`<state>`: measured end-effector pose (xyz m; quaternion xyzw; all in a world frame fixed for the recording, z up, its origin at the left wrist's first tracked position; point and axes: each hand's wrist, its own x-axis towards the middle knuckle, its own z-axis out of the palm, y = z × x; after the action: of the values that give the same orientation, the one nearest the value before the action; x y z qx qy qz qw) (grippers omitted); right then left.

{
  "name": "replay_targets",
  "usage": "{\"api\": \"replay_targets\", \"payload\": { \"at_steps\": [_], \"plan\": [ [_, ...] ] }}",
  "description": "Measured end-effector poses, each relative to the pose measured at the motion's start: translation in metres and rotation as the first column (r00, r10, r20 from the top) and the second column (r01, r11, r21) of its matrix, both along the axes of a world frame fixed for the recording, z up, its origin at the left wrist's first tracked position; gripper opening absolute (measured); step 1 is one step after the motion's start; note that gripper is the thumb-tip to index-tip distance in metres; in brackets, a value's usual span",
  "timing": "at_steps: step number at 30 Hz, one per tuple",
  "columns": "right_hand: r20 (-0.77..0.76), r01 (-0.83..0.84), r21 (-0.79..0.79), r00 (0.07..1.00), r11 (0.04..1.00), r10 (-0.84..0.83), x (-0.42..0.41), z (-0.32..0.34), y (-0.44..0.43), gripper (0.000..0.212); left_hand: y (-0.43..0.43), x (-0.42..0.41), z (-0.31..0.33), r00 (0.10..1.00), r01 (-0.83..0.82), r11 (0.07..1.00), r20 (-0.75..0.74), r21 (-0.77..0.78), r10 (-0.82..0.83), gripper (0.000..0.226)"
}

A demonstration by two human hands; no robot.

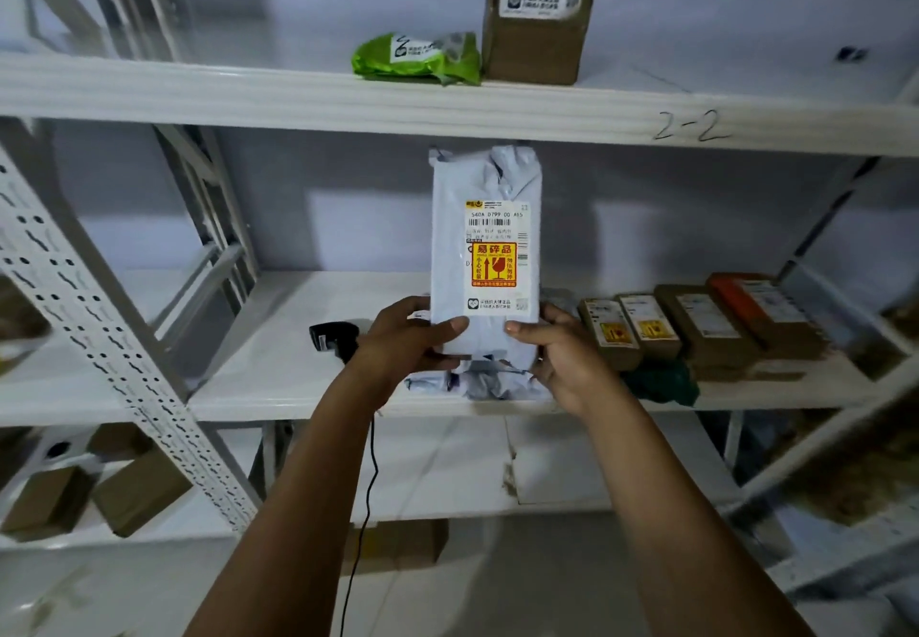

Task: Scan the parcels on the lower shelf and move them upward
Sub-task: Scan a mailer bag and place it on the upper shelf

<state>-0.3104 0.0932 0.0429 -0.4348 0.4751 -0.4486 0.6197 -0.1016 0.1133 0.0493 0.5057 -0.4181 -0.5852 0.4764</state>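
1. I see the middle shelf (278, 363); a row of brown boxes (706, 323) lies at its right end.
2. The upper shelf (248, 89) carries a brown box (537, 34) and a green bag (413, 57) side by side.
3. The white parcel (485, 179) is upright over the front edge of the middle shelf, with its label toward me.
4. The left hand (403, 343) and the right hand (562, 353) grip its lower corners.
5. The black scanner (334, 338) lies just beside the left hand.

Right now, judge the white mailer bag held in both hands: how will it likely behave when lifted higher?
The white mailer bag probably has a floppy skin: its top is crumpled. Held only near its bottom by the left hand and right hand, it stands upright, hinting at stiff contents. Its orange fragile sticker suggests gentle handling.
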Motion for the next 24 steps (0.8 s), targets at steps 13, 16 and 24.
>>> {"api": "replay_targets", "payload": {
  "at_steps": [13, 16, 24],
  "plan": [
    [0.01, -0.02, -0.135, 1.0, 0.991, 0.021, -0.095, 0.038, 0.047, 0.048, 0.054, -0.085, 0.044, 0.995, 0.06, 0.987, 0.082, -0.146, -0.048, 0.05],
    [0.022, -0.021, -0.183, 0.999, 0.983, 0.025, -0.107, 0.047, 0.056, 0.049, 0.065, -0.099, 0.054, 0.995, 0.035, 0.98, 0.095, -0.195, -0.017, 0.049],
    [0.11, 0.074, -0.295, 0.993, 0.952, -0.043, -0.12, 0.083, 0.056, 0.044, 0.072, -0.133, 0.1, 0.978, -0.078, 0.919, 0.148, -0.387, 0.145, 0.049]
  ]
}}
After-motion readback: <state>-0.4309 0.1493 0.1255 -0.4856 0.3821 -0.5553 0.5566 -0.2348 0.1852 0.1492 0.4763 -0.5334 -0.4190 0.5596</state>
